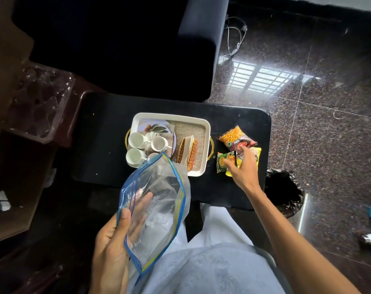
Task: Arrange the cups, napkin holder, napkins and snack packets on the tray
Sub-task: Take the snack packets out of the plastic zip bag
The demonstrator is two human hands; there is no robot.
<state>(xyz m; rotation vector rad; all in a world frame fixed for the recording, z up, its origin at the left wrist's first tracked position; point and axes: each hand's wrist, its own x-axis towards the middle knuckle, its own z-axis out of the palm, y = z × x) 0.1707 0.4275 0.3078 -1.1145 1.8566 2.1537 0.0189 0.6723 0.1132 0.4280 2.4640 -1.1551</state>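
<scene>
Packets (237, 145) lie off the tray (205, 126), by the worktop's right edge, right under your right hand (242, 166), whose fingers are spread and touching them, gripping nothing yet. The tray sits to that hand's left. Your left hand (114, 242) is clamped on an empty bag (159, 200), so the right is nearer.
</scene>
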